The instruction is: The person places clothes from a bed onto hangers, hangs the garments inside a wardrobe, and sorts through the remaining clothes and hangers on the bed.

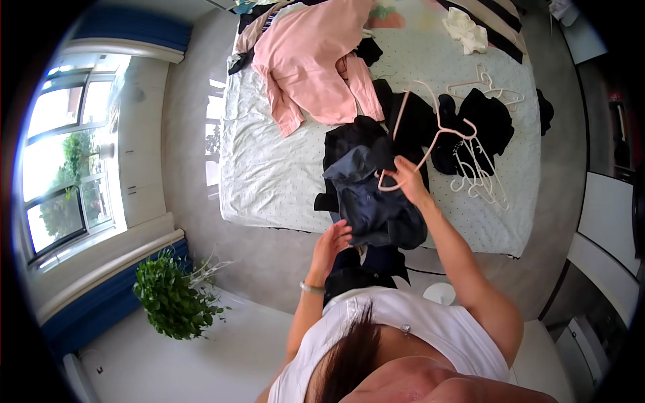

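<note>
My right hand [410, 180] is closed around a pale pink clothes hanger [430, 153], whose hook points to the right. Under that hand, a dark navy garment [377, 201] lies bunched at the front edge of the bed. My left hand [332, 243] is at the garment's lower left edge, fingers stretched out and loosely apart; whether they touch the cloth I cannot tell. Black clothes [410, 121] are heaped just behind the navy garment. A pink long-sleeved shirt [312, 60] is spread farther back on the bed.
On the right of the bed [259, 178] are white hangers [480, 174], more hangers [485, 87] behind them, and a black garment [494, 124]. A white crumpled cloth [465, 30] lies at the back. A leafy plant [171, 295] stands left, below the window [70, 164].
</note>
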A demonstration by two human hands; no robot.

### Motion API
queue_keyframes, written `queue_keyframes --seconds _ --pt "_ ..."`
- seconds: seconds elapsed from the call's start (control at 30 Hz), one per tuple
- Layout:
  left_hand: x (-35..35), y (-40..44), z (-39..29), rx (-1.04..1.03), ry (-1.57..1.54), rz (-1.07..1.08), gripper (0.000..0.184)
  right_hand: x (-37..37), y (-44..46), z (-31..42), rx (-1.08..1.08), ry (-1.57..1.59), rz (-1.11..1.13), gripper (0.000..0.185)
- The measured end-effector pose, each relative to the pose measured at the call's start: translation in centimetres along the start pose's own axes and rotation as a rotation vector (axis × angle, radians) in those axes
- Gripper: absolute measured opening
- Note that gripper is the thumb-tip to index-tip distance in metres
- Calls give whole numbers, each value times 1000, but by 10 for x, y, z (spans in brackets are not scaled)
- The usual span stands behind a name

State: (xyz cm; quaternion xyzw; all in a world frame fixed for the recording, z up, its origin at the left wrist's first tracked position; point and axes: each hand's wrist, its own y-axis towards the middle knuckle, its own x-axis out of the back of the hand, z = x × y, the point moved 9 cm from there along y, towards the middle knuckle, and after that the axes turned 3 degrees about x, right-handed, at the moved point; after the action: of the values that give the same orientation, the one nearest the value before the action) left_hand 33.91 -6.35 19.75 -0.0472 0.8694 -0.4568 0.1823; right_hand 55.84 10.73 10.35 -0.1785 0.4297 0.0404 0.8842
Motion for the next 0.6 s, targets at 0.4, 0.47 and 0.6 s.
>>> queue_keyframes --seconds 0.4,0.47,0.6 --pt "-91 45 -55 93 14 287 49 -235 -252 22 -66 -355 644 30" --pt "-66 117 -79 -319 105 474 35 -238 -253 38 105 -174 426 42" --pt "-140 -48 -147 -404 -42 656 56 -186 -247 67 348 -261 -146 56"
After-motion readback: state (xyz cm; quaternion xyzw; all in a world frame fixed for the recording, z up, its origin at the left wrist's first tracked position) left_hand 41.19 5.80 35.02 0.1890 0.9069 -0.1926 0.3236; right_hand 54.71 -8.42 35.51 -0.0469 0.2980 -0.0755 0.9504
